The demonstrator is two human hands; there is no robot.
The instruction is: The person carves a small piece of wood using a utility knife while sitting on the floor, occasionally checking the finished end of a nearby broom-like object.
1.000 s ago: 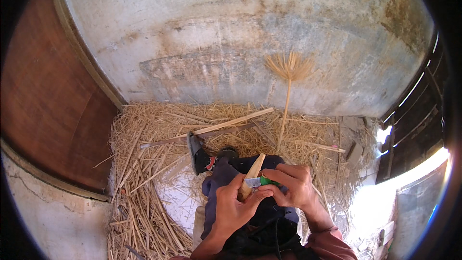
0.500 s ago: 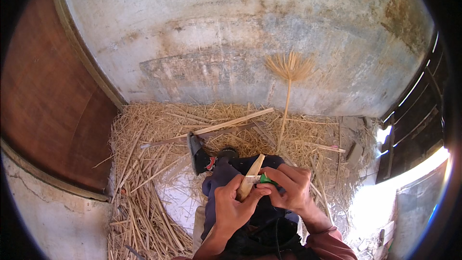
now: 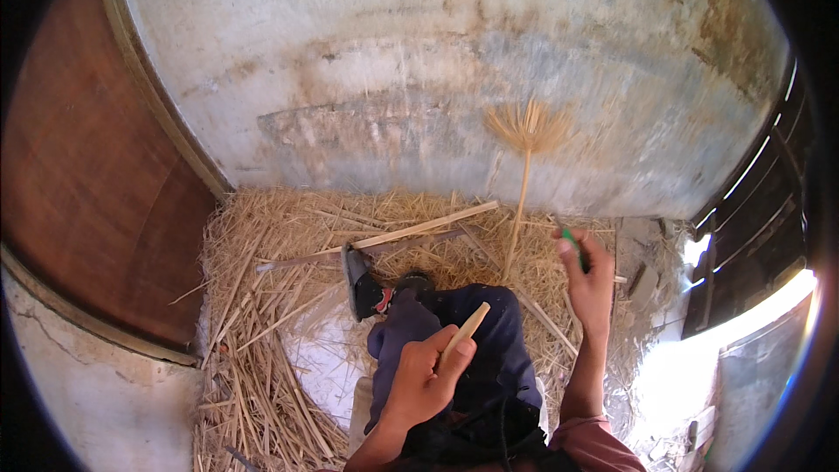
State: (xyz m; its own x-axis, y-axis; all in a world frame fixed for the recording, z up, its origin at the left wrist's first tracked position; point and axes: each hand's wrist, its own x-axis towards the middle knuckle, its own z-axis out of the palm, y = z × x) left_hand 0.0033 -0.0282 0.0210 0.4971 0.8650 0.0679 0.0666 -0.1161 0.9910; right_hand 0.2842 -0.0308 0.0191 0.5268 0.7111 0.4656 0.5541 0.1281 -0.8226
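**Stick in one hand, green thing in the other**

So the left hand (image 3: 426, 376) has its fingers wrapped tight around a short pale stick (image 3: 464, 335), held over the lap above the dark blue trousers (image 3: 489, 341), one end poking up and away. The right hand (image 3: 590, 284) is out to the side, over the straw near its right edge, fingers closed on a small green object (image 3: 572, 240). Could be a knife handle or a marker, too small and half hidden to say.

How far along? My guess is somewhere in the middle: the stick looks clean and pale, maybe trimmed already, but the two hands are apart, so nothing is being worked on it this second. No finished pile that I can see.

Around them: a straw bed (image 3: 262, 297) on the floor, a long wooden slat (image 3: 419, 229) lying across its far edge, a black sandal (image 3: 358, 284) near the foot, and a dried stalk with a fanned head (image 3: 526, 135) leaning on the stained wall (image 3: 437, 52).
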